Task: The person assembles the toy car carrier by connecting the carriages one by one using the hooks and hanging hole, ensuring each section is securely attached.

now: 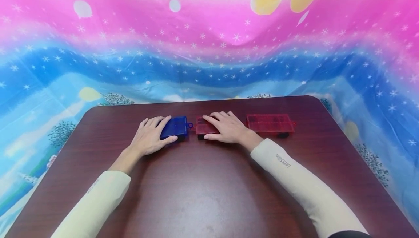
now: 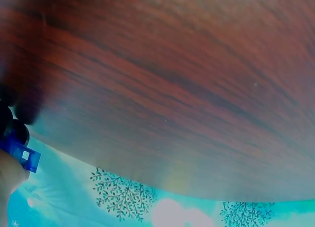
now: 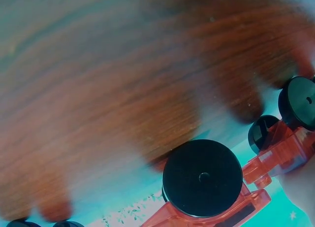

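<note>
A blue wheeled toy wagon (image 1: 176,126) stands on the dark wooden table (image 1: 203,187). My left hand (image 1: 150,136) holds its left end, fingers lying over the top and thumb along the near edge. A small red wagon (image 1: 202,127) sits just to its right, and my right hand (image 1: 229,127) covers it, thumb at its near side. The two wagons stand end to end, almost touching. The left wrist view shows the blue wagon's coupling (image 2: 22,156) beside dark wheels. The right wrist view shows the red wagon's underside (image 3: 275,148) and a black wheel (image 3: 203,178).
A longer red wagon (image 1: 270,122) stands on black wheels right of my right hand. A bright pink and blue cloth (image 1: 209,48) with stars hangs behind the table and spreads on both sides. The table's far edge runs just past the wagons.
</note>
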`<control>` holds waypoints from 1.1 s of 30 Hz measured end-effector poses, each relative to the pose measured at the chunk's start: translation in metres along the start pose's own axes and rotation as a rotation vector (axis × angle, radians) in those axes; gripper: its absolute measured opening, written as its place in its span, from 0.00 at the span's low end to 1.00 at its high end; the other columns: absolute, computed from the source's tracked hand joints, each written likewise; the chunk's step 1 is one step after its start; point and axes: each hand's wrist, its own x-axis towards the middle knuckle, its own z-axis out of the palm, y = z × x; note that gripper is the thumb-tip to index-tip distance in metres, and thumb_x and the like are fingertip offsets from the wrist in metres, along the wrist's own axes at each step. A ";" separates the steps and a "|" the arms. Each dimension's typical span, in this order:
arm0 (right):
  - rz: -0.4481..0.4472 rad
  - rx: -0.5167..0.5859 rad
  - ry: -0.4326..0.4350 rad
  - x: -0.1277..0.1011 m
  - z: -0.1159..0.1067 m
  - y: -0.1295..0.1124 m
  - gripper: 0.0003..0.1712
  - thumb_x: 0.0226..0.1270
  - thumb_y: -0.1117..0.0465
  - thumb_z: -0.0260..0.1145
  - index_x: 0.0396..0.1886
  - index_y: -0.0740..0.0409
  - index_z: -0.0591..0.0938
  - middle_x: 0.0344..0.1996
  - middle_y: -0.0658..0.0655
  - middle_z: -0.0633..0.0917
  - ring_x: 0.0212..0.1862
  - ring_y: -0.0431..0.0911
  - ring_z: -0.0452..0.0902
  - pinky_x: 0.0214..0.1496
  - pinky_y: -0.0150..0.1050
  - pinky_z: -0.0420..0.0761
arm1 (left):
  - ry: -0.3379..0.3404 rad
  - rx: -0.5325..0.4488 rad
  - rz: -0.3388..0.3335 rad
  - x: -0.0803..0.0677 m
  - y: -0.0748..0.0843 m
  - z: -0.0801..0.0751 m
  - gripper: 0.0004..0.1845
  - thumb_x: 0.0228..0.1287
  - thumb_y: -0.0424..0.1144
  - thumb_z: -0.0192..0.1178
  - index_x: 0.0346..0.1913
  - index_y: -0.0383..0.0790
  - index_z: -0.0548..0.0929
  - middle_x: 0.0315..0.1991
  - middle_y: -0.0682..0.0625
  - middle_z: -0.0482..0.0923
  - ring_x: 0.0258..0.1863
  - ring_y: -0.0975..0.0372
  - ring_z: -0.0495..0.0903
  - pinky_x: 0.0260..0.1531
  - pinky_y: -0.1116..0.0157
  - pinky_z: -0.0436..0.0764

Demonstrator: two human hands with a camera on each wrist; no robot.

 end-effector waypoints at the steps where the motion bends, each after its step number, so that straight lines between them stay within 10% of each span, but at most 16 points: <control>1: -0.002 -0.001 0.004 0.000 0.000 0.000 0.48 0.54 0.19 0.40 0.73 0.32 0.53 0.66 0.49 0.66 0.66 0.48 0.62 0.68 0.55 0.58 | -0.001 0.003 0.001 0.000 0.000 0.000 0.50 0.50 0.81 0.39 0.72 0.55 0.57 0.66 0.46 0.63 0.66 0.50 0.61 0.66 0.45 0.51; 33: -0.035 -0.029 0.086 -0.005 -0.013 0.010 0.48 0.56 0.20 0.37 0.72 0.37 0.57 0.68 0.50 0.64 0.70 0.48 0.57 0.68 0.53 0.58 | -0.024 0.054 0.033 0.008 0.011 -0.007 0.47 0.53 0.80 0.33 0.72 0.59 0.54 0.69 0.47 0.60 0.72 0.51 0.52 0.69 0.44 0.47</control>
